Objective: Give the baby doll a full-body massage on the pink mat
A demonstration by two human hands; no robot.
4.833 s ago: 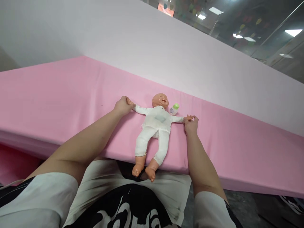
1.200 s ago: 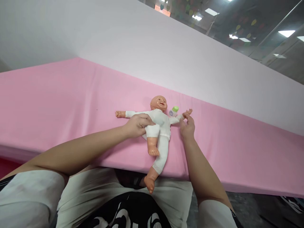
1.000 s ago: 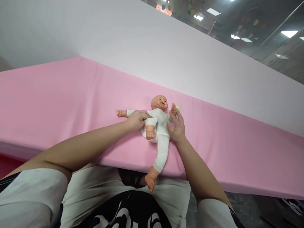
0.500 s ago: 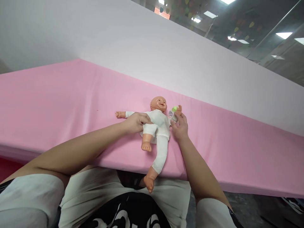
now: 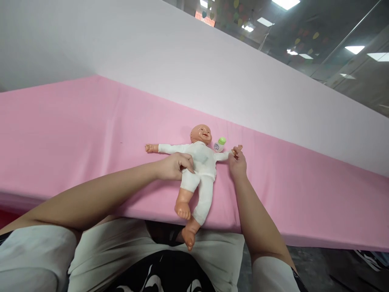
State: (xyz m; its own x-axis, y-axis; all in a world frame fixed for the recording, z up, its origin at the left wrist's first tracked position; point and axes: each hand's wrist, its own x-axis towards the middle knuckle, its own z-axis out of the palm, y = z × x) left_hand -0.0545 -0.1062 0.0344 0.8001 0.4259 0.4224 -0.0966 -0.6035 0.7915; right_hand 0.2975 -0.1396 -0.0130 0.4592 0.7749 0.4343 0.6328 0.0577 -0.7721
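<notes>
Item: baby doll [image 5: 199, 162] in a white suit, lying face up on the pink padded worktop [image 5: 75, 129], head pointing away from the person, both arms spreading out sideways, bare feet hanging over the near edge above the person's lap. Left hand [image 5: 174, 166] is resting on the doll's hip and upper leg, its grip closing on the white cloth there, thumb and fingers curling around that side of the suit. Right hand [image 5: 237, 164] is lying at the end of the doll's far arm, its grip pinching the doll's small hand between fingertips. Small bottle [image 5: 219, 144], white with a green cap, is lying on the worktop just beside the doll's head, tucked between head and outstretched arm, touching neither of the person's hands. Pale wall panel [image 5: 212, 73] is rising behind the worktop. Person's white sleeves and black-printed shirt are filling the lower edge of the view
</notes>
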